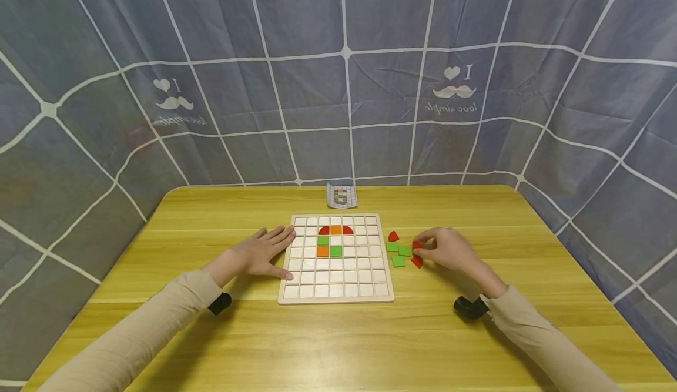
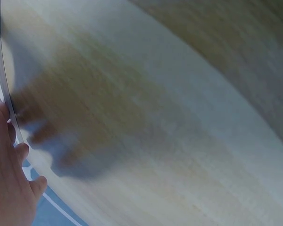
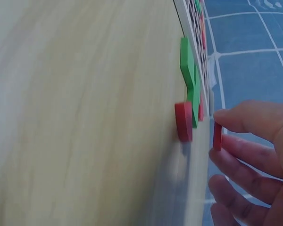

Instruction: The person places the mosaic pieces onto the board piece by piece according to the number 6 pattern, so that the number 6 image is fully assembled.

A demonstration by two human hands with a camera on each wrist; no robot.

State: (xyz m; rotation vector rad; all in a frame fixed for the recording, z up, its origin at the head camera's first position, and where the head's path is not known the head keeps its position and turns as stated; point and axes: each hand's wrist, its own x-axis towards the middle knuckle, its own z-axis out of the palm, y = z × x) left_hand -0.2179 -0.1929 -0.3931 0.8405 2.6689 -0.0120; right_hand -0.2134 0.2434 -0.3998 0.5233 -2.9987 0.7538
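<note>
Grey-blue curtain (image 1: pixel 307 92) is hanging behind the table (image 1: pixel 338 345), and in the head view a gridded board (image 1: pixel 388 286) is lying mid-table, with a small card (image 1: pixel 341 196) sitting between it and the table's far edge. Left hand (image 1: pixel 264 253) is resting at the board's left edge, fingers spreading wide! Right hand (image 1: pixel 449 251) is pinching a red piece (image 1: pixel 415 245) off the board's right edge, green tiles (image 1: pixel 398 261) lying near.

Over to the left wrist view: that hand is showing only partly, its exact contact staying unclear.

Now the right wrist view: thumb and fingers are gripping the red piece narrowly, while another red piece (image 3: pixel 183 121) is showing beside the green tiles. It's looking light, stiff, perhaps slippery on its faces; the thin edges are probably offering the surest hold.
</note>
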